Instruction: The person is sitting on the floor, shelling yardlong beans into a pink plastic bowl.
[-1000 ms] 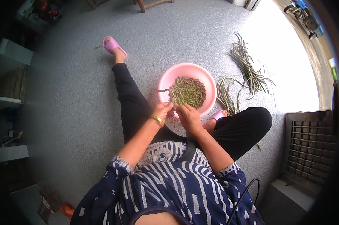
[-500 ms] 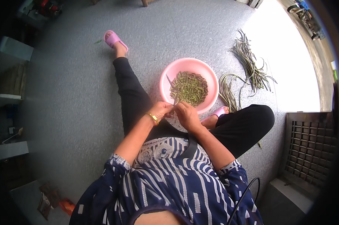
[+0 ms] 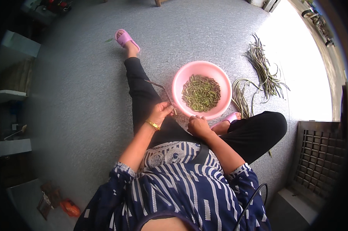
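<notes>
My left hand (image 3: 161, 112) is closed around a long bean (image 3: 163, 87), which arcs up beside the pink basin (image 3: 176, 81). Short bean pieces (image 3: 201, 93) cover the basin's bottom. Just below the near rim, my right hand (image 3: 199, 126) is closed, with its fingers curled in; whatever they may hold is hidden. To the right of the basin lies a small bunch of long beans (image 3: 240, 98). A larger pile of long beans (image 3: 261, 69) spreads on the floor beyond it.
My legs reach out on both sides of the basin, with pink slippers (image 3: 127, 39) on my feet. A dark lattice panel (image 3: 318, 156) stands at the right. An orange bag (image 3: 70, 208) lies at the lower left. Outside the bright doorway is a motorbike (image 3: 319, 25).
My hands have come apart: the left has moved leftward with the long bean, the right toward the basin's near rim. The whole view has shifted slightly.
</notes>
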`<control>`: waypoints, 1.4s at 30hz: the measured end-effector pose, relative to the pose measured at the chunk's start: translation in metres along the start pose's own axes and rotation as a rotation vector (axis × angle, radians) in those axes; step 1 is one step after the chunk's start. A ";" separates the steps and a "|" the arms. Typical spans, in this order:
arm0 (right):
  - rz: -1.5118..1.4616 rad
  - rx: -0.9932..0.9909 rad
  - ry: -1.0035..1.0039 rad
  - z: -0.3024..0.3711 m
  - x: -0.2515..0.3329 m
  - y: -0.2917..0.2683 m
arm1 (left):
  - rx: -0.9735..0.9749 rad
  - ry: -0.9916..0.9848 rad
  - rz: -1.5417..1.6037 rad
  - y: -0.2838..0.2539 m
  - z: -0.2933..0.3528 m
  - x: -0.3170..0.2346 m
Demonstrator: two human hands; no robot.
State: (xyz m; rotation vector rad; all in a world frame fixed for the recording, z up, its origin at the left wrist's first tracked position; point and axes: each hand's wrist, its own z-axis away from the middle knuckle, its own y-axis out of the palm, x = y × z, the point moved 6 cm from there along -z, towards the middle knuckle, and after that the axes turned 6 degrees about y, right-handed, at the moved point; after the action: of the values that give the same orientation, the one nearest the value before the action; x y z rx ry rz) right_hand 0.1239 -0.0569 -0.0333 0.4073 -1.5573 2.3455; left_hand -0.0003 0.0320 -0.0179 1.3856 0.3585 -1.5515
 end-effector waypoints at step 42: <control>-1.237 -0.037 0.120 -0.008 0.012 -0.040 | -0.069 0.161 -0.205 0.021 -0.004 0.007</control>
State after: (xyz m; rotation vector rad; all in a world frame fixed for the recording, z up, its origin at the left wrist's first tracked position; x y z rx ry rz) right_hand 0.1276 -0.0334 0.0017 0.8725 -0.8342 1.3209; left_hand 0.0201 0.0220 -0.0176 1.4592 0.6646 -1.5793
